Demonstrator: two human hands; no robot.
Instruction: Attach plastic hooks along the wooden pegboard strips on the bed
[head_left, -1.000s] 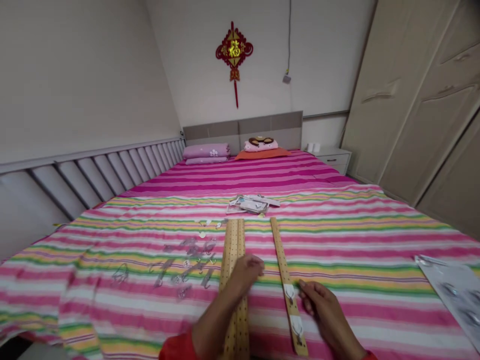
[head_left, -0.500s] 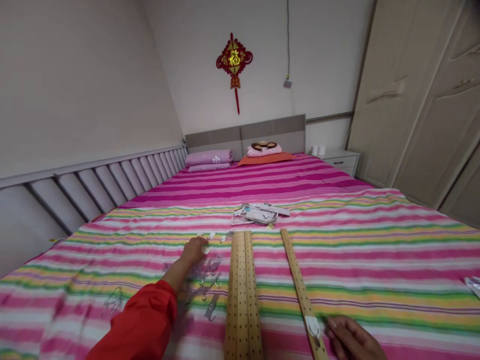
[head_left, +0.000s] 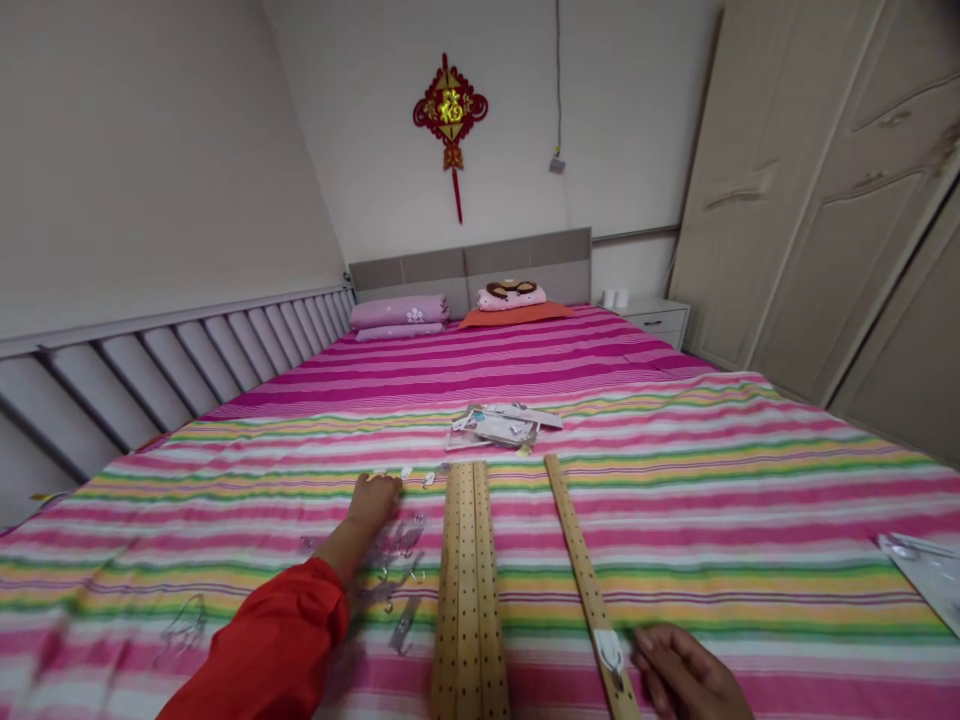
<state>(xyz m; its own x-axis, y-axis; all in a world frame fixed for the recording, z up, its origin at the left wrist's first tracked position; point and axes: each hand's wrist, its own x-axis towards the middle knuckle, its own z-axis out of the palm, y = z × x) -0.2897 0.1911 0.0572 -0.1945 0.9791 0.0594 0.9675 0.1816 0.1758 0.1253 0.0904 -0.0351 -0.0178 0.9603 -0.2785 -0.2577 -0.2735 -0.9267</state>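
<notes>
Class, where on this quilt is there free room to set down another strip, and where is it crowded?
Free quilt lies between the narrow wooden strip and the packaging sheet. It is crowded around the left hand, among the clear hooks.

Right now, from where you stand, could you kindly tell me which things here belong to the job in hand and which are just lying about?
Job in hand:
left hand, by the clear plastic hooks
right hand, beside the narrow wooden strip bearing a white hook
perforated wooden boards

Lying about:
opened packaging
pillows
red knot wall hanging
</notes>
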